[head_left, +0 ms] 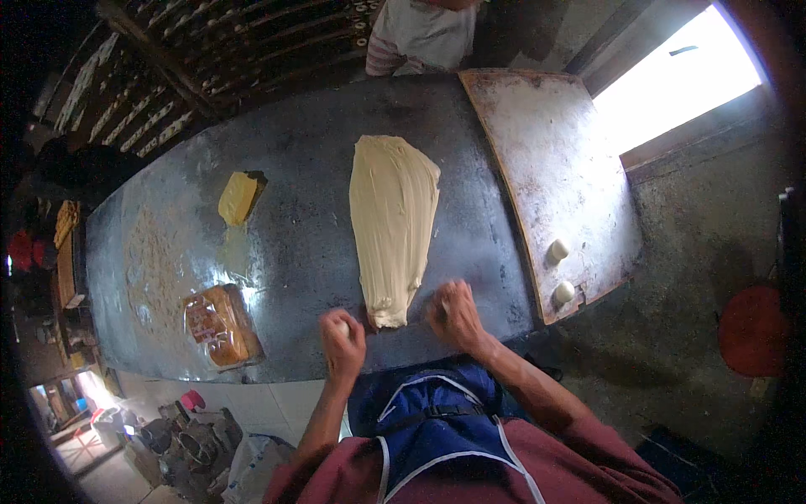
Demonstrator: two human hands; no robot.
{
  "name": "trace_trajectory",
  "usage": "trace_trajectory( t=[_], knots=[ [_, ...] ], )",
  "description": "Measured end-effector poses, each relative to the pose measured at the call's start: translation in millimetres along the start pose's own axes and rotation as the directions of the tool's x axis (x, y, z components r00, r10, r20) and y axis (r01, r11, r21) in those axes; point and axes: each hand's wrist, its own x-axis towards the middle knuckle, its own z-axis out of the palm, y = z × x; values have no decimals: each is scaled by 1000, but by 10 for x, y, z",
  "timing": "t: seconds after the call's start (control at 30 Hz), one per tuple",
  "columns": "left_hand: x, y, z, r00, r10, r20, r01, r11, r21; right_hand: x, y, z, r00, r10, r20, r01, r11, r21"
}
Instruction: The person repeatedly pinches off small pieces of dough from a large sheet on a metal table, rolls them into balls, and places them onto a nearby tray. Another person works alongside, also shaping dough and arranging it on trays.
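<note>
A long, wide strip of pale cream dough (395,218) lies on the dark tabletop (294,160), its surface streaked and its near end narrower and crumpled. Just left of that end, my left hand (342,340) is closed, with a small pale bit showing at the fingers that I cannot make out. My right hand (455,315) is closed to the right of the same end, slightly blurred, also with something pale partly hidden at its fingers.
At left lie a yellow block (238,197) and bagged brown bread (220,328). At right, a pale board (554,143) carries two small white dough balls (564,292). A person in a white top (420,34) stands beyond the far edge. A red round object (750,332) is at far right.
</note>
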Motion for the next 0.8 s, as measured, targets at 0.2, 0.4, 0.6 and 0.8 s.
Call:
trace_trajectory(
  t=[0.2, 0.4, 0.6, 0.8],
  knots=[
    [570, -326, -287, 993, -113, 29, 110, 989, 100, 514, 404, -685, 999, 29, 45, -16, 963, -268],
    [-90, -142, -185, 969, 217, 115, -219, 976, 0, -291, 613, -335, 991, -9, 131, 13, 999, -29],
    [247, -357, -329, 996, -84, 0, 83, 983, 164, 452, 136, -359, 982, -49, -184, 18, 986, -167],
    [235, -82, -852, 969, 40, 244, -55, 997, 56, -287, 637, -791, 993, 107, 53, -93, 973, -211]
  ],
)
